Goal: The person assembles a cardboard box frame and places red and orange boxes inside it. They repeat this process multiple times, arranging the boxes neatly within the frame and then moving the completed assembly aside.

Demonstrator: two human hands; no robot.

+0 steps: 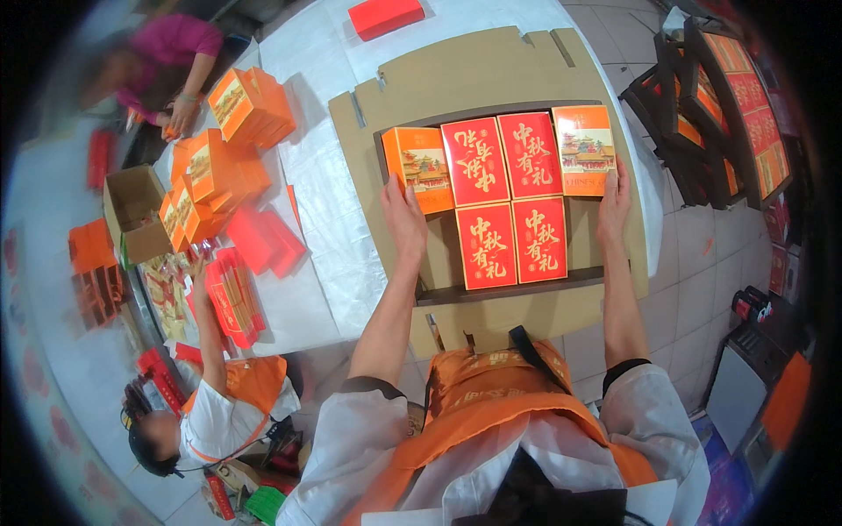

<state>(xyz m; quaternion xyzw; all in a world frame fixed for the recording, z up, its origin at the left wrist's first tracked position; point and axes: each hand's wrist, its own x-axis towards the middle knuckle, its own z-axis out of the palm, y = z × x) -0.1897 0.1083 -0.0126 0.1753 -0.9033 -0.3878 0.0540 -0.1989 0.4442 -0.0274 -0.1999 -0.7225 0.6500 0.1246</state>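
Left orange box (424,169), printed with a picture of a building, stands at the upper left corner of a dark-rimmed tray (441,296), and my left hand (405,223) is closed on its lower outer corner. My right hand (616,206) is closed the same way on the right orange box (586,145), at the tray's upper right corner, my thumb near its front edge. I hold the two well apart, with four red boxes (516,244) between and below them, set two by two; the characters on the upper left red one are upside down from my side. The tray lies on a tan cardboard sheet (474,74) over a white-covered table (298,53). Beyond the sheet is a single red box (386,16). To my left stand groups of orange boxes (250,105), with pinkish-red packs (263,238) nearer me and an open brown carton (145,243) past them. A co-worker in a magenta top (180,39) is at the far left; another in an orange apron (256,383) reaches toward the table from the near left. On my right, above the tiled floor (680,302), filled trays (745,110) lean in a pile.
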